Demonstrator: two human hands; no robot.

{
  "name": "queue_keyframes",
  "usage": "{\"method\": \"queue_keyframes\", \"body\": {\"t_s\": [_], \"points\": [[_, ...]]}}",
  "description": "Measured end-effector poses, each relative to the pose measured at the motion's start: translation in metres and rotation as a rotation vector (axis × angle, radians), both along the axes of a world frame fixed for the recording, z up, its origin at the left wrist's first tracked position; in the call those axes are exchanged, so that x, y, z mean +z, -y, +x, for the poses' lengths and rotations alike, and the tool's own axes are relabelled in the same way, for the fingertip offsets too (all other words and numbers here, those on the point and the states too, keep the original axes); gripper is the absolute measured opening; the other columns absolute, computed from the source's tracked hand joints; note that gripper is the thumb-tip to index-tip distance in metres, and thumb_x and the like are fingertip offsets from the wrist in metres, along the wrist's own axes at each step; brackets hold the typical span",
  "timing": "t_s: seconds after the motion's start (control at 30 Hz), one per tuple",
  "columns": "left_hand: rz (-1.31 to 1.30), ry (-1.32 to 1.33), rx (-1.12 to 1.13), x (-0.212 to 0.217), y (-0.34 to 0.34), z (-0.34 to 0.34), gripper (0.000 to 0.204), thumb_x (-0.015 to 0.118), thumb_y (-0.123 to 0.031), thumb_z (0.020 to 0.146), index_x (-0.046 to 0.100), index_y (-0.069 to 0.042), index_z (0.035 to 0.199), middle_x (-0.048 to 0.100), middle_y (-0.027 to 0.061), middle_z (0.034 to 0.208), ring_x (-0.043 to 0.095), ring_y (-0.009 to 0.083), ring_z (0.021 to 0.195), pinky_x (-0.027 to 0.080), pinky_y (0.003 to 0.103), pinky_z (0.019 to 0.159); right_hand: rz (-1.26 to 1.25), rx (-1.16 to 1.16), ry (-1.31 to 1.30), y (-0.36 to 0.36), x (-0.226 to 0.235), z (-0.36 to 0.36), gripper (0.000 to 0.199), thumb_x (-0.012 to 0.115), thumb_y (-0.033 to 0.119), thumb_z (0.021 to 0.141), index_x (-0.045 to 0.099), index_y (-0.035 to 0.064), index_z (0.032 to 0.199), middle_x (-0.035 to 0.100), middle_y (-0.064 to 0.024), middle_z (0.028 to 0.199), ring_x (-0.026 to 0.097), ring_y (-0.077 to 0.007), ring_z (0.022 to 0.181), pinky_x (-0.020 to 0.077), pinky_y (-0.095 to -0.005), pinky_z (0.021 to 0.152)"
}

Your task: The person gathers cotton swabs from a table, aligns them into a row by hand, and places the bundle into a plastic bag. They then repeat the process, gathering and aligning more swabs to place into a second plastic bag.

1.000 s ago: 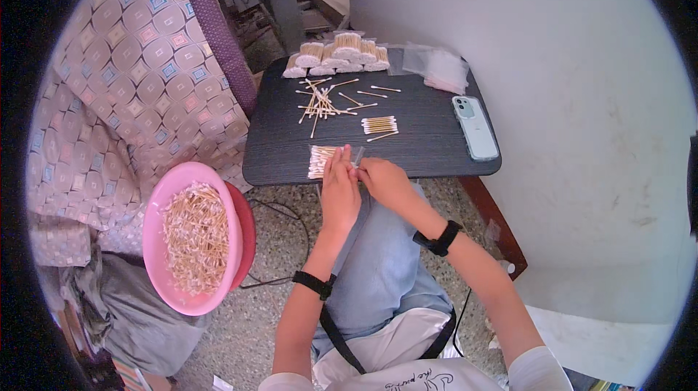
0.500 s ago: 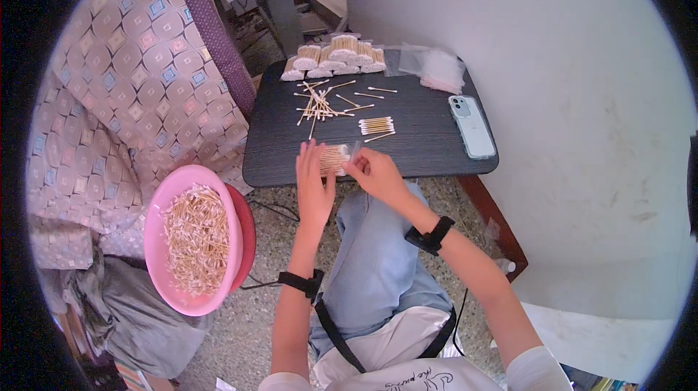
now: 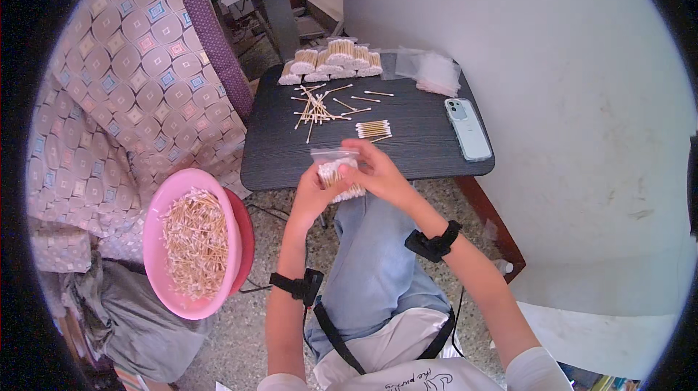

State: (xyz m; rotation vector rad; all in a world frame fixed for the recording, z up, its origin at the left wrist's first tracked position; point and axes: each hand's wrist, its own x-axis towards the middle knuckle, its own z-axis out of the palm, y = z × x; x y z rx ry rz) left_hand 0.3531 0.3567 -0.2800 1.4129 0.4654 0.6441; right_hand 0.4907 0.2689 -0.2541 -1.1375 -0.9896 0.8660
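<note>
Between my two hands is a clear zip bag of cotton swabs [image 3: 339, 170], held upright at the near edge of the black table [image 3: 276, 162]. My left hand [image 3: 314, 191] grips its left side, thumb across the front. My right hand [image 3: 378, 176] closes on the right side, its thumb also on the front. The bag's clear top strip stands above the white swab tips. Beyond my hands lies a neat row of swabs [image 3: 374, 129]. Farther left is a loose heap of swabs [image 3: 316, 109], with a few single ones beside it.
Filled swab bags [image 3: 340, 53] are stacked at the table's far edge. Flat clear bags [image 3: 438, 77] lie at the far right, behind a phone [image 3: 471, 133]. A pink basin [image 3: 153, 245] full of swabs stands at the left. A white wall [image 3: 574, 136] borders the right side.
The bag was lying on the table under my hands; now it is raised, turned upright and nearer to me. My left fingers went from spread over it to wrapped around its side.
</note>
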Motion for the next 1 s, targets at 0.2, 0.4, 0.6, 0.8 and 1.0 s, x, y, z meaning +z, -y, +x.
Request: {"method": "queue_keyframes", "body": {"t_s": [0.2,0.4,0.6,0.8,1.0], "points": [[-0.108,0.073,0.058,0.009,0.019,0.011,0.03,0.063,-0.016,0.087,0.054,-0.003,0.113,0.061,0.0012,0.102,0.056,0.0078,0.095,0.045,0.025,0.081,-0.021,0.124,0.009,0.004,0.006,0.018,0.026,0.062,0.013,0.087,0.062,-0.0036,0.108,0.065,-0.0063,0.101,0.057,-0.0102,0.094,0.0453,-0.0256,0.083],[-0.101,0.12,0.217,0.007,0.021,0.019,0.028,0.053,-0.024,0.093,0.055,-0.005,0.114,0.06,0.001,0.104,0.056,0.0085,0.094,0.043,0.024,0.081,0.016,0.067,-0.147,-0.004,0.009,0.005,0.025,0.06,0.009,0.087,0.063,-0.0017,0.109,0.063,-0.0079,0.111,0.057,-0.0119,0.097,0.0449,-0.0258,0.085],[-0.186,0.187,0.247,-0.014,0.011,0.03,0.026,0.053,-0.021,0.093,0.054,-0.004,0.113,0.059,0.0025,0.107,0.054,0.0081,0.096,0.042,0.023,0.082,0.033,0.117,-0.104,-0.019,-0.014,0.01,0.033,0.057,0.01,0.088,0.055,0.0008,0.12,0.058,-0.0079,0.121,0.054,-0.0137,0.108,0.042,-0.0281,0.092],[-0.184,0.165,0.177,-0.013,0.003,0.03,0.023,0.052,-0.02,0.093,0.054,-0.007,0.112,0.057,0.0019,0.107,0.052,0.0083,0.096,0.041,0.023,0.082,-0.031,0.185,-0.1,-0.023,-0.016,0.018,0.038,0.059,0.011,0.088,0.052,0.0009,0.123,0.059,-0.0069,0.116,0.054,-0.0133,0.106,0.0428,-0.0274,0.091],[0.146,-0.093,0.327,-0.019,-0.002,0.035,0.029,0.051,-0.025,0.094,0.054,-0.002,0.111,0.06,0.0031,0.096,0.055,0.0093,0.086,0.044,0.026,0.077,-0.035,0.088,-0.067,-0.023,-0.027,0.02,0.035,0.063,0.017,0.085,0.057,0.0031,0.117,0.063,-0.0084,0.106,0.058,-0.016,0.099,0.0448,-0.0299,0.087]]}}
